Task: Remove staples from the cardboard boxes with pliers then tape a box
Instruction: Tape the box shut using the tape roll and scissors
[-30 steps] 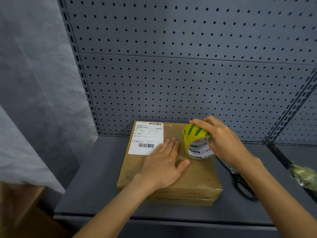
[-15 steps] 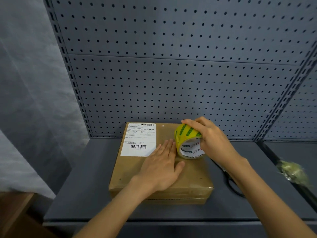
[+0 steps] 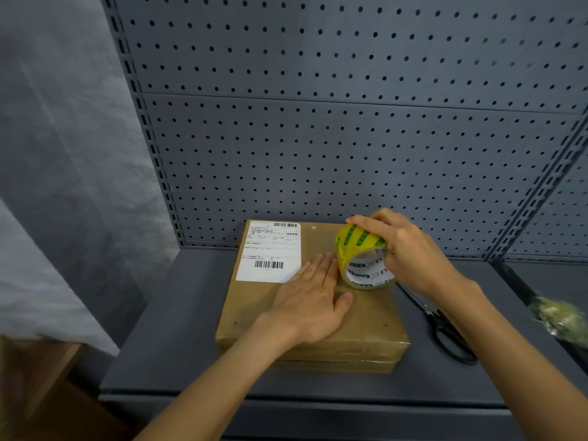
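- The cardboard box (image 3: 313,300) lay flat on the grey shelf (image 3: 178,329), pushed back toward the pegboard (image 3: 350,138), and everything else is placed from that box.
- The left hand (image 3: 313,302) lay on the middle of the box top, palm down, fingers straight and together, pressing the lid flat.
- The right hand (image 3: 410,249) was clamped over the tape roll (image 3: 362,259), fingers curled across its yellow and green outer face, thumb side hidden.
- The roll stood on its edge on the far right part of the box top, just beside the left fingertips.
- A white shipping label (image 3: 270,251) sat on the far left corner of the box.
- Black scissors (image 3: 445,329) lay on the shelf just right of the box; no pliers showed.
- My read: the taping step was in hand, with staple pulling apparently finished.
- Whether a strip was already stuck down could not be told.
- Next move, I'd say: keep the left palm pinning the lid, draw the roll along the seam, then reach right for the scissors to cut.
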The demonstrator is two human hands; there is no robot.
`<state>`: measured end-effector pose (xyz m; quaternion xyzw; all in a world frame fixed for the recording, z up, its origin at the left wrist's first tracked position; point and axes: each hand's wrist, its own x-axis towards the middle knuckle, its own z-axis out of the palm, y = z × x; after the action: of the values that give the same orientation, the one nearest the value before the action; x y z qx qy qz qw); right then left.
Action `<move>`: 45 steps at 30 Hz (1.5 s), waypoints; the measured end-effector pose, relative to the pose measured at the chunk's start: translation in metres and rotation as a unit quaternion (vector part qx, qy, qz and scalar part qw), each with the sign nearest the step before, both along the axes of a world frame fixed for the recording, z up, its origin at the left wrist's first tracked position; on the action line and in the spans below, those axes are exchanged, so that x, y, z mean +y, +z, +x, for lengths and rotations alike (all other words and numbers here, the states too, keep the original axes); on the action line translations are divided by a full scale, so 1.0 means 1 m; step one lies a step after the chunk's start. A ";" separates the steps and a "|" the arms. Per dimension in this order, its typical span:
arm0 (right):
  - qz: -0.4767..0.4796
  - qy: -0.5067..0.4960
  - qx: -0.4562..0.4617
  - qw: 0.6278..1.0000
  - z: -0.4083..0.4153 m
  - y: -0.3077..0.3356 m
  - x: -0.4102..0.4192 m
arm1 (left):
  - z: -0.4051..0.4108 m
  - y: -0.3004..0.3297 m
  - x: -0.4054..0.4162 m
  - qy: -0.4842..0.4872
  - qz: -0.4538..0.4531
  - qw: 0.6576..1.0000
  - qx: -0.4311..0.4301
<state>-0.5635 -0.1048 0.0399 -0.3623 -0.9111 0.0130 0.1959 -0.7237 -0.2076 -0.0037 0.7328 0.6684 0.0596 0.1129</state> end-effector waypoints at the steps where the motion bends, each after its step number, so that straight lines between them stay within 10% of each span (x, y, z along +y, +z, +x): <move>1: 0.005 0.002 0.002 1.000 0.000 -0.001 0.001 | 0.000 0.000 0.000 0.000 0.001 1.000 -0.002; 34: 0.037 -0.046 0.022 0.998 0.012 -0.011 -0.003 | -0.003 0.003 -0.003 -0.021 -0.030 0.999 0.004; 41: -0.096 -0.076 0.147 0.981 0.008 -0.011 -0.012 | -0.024 0.048 0.038 0.027 0.031 0.971 -0.234; 45: -0.132 -0.079 0.194 0.969 0.006 -0.013 -0.014 | -0.028 0.056 0.075 -0.044 -0.135 0.912 -0.385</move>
<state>-0.5579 -0.1191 0.0269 -0.4464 -0.8142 0.1882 0.3200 -0.7520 -0.1325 0.0523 0.6592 0.5423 0.2408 0.4619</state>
